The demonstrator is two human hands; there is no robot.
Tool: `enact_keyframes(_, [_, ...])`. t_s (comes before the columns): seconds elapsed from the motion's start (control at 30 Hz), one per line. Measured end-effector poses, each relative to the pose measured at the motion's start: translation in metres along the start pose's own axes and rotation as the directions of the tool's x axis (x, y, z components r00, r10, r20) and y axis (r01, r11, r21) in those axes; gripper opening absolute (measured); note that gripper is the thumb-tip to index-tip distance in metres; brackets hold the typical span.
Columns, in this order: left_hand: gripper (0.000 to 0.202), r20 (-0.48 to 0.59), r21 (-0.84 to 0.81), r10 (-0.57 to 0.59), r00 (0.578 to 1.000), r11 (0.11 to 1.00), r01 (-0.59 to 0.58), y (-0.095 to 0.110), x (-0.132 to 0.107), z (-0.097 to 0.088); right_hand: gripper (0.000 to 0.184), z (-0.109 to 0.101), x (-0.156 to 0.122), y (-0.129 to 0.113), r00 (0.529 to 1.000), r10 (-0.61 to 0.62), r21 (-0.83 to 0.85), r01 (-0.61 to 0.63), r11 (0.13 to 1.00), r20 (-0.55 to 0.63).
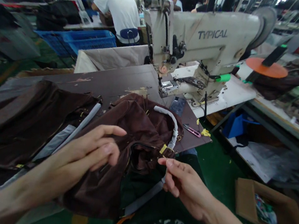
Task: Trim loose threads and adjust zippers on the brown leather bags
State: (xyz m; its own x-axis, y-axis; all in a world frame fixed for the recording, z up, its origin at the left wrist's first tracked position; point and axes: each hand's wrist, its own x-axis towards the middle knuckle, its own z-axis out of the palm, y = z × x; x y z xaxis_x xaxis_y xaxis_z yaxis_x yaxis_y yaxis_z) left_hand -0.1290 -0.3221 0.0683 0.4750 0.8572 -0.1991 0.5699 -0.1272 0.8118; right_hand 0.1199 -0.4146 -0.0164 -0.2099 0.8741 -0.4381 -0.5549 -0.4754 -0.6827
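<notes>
Our left hand [86, 153] and right hand [184, 179] are apart, with the right fingertips [171, 164] pinching a thin bit [165, 161] by a yellow tag [163, 149] on the brown leather piece [100, 190] at the front edge of the dark worktop [109, 81], so we seem to be fixing this spot, and the next move calls for holding the leather still.

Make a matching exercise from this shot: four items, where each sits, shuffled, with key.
Items
1. sewing machine
2. pink-handled snips
3. cardboard box
4. blue crate

Places
A. on the green floor
B. behind the beige bin
C. on the white tabletop
D. on the dark board

Pairs: 1-C, 2-D, 3-A, 4-B
</notes>
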Motion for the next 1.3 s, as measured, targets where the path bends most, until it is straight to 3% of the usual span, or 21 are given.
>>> enact_keyframes(0.1, [0.023,0.184,0.023,0.051,0.982,0.998,-0.056,0.003,0.031,0.032,0.036,-0.007,0.0,-0.002,0.994,-0.085,-0.238,0.066,0.969,-0.067])
enact_keyframes(0.23, [0.015,0.157,0.16,0.269,0.95,0.943,-0.293,0.002,0.066,0.067,0.036,-0.009,-0.002,-0.013,0.974,-0.225,-0.508,0.182,0.842,-0.024])
enact_keyframes(0.3, [0.015,0.149,0.263,0.407,0.901,0.862,-0.433,0.001,0.079,0.074,0.034,-0.008,-0.006,-0.022,0.963,-0.266,-0.611,0.24,0.755,0.049])
enact_keyframes(0.37, [0.017,0.208,0.312,0.496,0.843,0.783,-0.538,0.0,0.087,0.073,0.032,-0.009,-0.008,-0.032,0.956,-0.276,-0.665,0.272,0.696,0.102])
enact_keyframes(0.47, [0.016,0.345,0.221,0.509,0.789,0.773,-0.595,0.001,0.091,0.068,0.032,-0.016,-0.002,-0.042,0.936,-0.348,-0.653,0.301,0.695,0.061])
enact_keyframes(0.53, [0.015,0.376,0.092,0.477,0.795,0.834,-0.544,0.0,0.093,0.067,0.032,-0.022,0.006,-0.044,0.917,-0.4,-0.651,0.307,0.694,0.007])
enact_keyframes(0.6, [0.017,0.322,-0.049,0.423,0.847,0.901,-0.431,-0.001,0.094,0.07,0.031,-0.025,0.012,-0.044,0.906,-0.422,-0.704,0.309,0.64,0.014])
enact_keyframes(0.7, [0.018,0.138,-0.123,0.336,0.932,0.939,-0.321,-0.001,0.099,0.078,0.026,-0.023,0.01,-0.046,0.891,-0.415,-0.797,0.382,0.468,0.184])
enact_keyframes(0.77, [0.015,0.09,-0.011,0.362,0.928,0.932,-0.363,0.001,0.101,0.079,0.024,-0.021,0.006,-0.05,0.86,-0.417,-0.796,0.462,0.391,0.294])
enact_keyframes(0.83, [0.011,0.168,0.096,0.432,0.886,0.887,-0.451,0.004,0.102,0.076,0.023,-0.021,0.003,-0.054,0.839,-0.463,-0.757,0.494,0.427,0.287])
enact_keyframes(0.93, [0.012,0.289,0.036,0.477,0.83,0.861,-0.508,0.006,0.101,0.075,0.024,-0.026,0.012,-0.056,0.854,-0.511,-0.6,0.462,0.653,0.101])
enact_keyframes(1.03, [0.011,0.275,-0.225,0.416,0.867,0.904,-0.363,0.002,0.1,0.083,0.026,-0.031,0.028,-0.051,0.897,-0.441,-0.418,0.391,0.82,-0.025])
enact_keyframes(1.13, [0.015,0.215,-0.481,0.352,0.911,0.85,-0.215,0.0,0.101,0.093,0.027,-0.027,0.039,-0.044,0.927,-0.376,-0.396,0.339,0.853,-0.016])
enact_keyframes(1.3, [0.005,0.088,-0.678,0.392,0.916,0.697,-0.233,0.011,0.1,0.086,0.028,-0.018,0.042,-0.044,0.941,-0.334,-0.43,0.323,0.843,0.052])
